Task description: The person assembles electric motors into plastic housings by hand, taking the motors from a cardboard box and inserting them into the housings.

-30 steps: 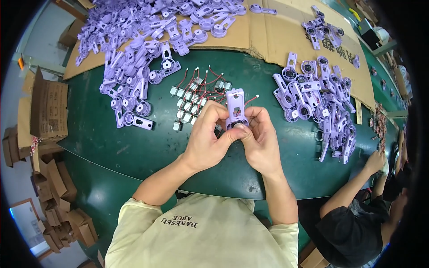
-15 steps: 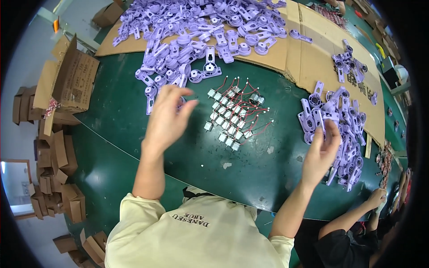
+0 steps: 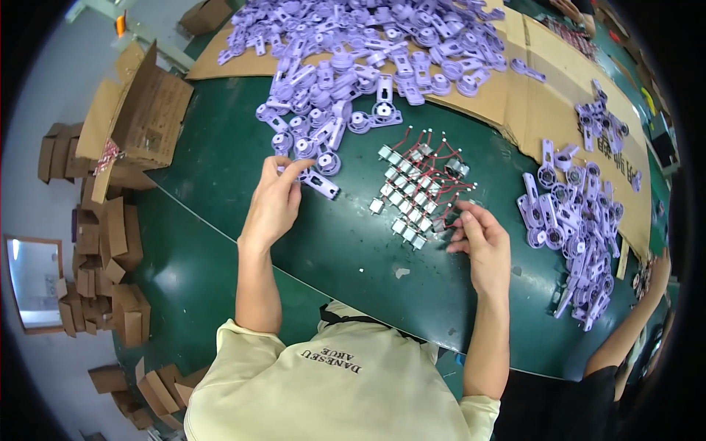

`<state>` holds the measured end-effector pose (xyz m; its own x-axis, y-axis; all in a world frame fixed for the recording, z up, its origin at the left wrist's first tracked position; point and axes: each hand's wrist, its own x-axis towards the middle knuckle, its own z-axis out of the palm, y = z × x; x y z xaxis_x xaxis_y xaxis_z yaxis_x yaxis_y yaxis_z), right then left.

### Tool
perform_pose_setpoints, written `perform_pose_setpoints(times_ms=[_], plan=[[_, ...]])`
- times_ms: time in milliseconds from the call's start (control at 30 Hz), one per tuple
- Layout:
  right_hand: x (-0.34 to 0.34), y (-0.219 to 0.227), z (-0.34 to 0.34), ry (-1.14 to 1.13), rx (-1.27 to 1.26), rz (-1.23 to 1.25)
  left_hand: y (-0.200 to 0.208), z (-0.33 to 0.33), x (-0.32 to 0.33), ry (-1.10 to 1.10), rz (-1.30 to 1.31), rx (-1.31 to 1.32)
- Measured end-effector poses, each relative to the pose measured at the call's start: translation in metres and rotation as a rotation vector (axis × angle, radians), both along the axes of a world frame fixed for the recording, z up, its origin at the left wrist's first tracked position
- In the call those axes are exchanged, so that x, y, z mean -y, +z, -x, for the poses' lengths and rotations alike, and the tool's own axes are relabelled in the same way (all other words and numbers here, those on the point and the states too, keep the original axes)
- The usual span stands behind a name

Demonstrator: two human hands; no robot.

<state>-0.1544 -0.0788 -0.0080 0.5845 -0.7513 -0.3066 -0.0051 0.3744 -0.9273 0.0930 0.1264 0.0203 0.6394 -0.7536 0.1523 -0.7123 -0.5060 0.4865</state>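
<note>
Watching from afar, I judge this to be the picking-up step. At ten o'clock in my view, the left hand (image 3: pixel 271 202) reaches over one end of a purple part (image 3: pixel 322 185); I can't tell whether it pinches it. At three, the right hand (image 3: pixel 489 253) curls half-open beside the motors (image 3: pixel 420 198), which lie at two; I can't confirm any grip. The next move calls for a light fingertip pinch, sparing the red wires (image 3: pixel 441 175).

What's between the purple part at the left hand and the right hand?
In the head view: a strip of green tabletop, then red-wired silver motors next to the right hand.
</note>
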Motion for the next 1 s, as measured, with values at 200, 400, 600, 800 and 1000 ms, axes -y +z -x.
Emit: perform_pose_setpoints(times_ms=[200,400,600,800,1000], plan=[[0.005,-0.009,0.010,0.046,0.050,0.262,0.002,0.001,0.006,-0.006,-0.011,0.001],[0.007,0.012,0.013,-0.168,0.264,0.352,0.016,0.043,0.056,-0.423,0.524,-0.940],[-0.006,0.012,0.013,-0.200,0.073,0.493,0.000,0.088,0.138,-0.483,0.405,-1.633],[-0.002,0.021,0.016,-0.295,0.011,0.791,-0.010,0.099,0.141,-0.425,0.430,-1.510],[-0.007,0.022,0.016,-0.231,-0.057,0.898,-0.003,0.107,0.143,-0.280,0.219,-1.312]])
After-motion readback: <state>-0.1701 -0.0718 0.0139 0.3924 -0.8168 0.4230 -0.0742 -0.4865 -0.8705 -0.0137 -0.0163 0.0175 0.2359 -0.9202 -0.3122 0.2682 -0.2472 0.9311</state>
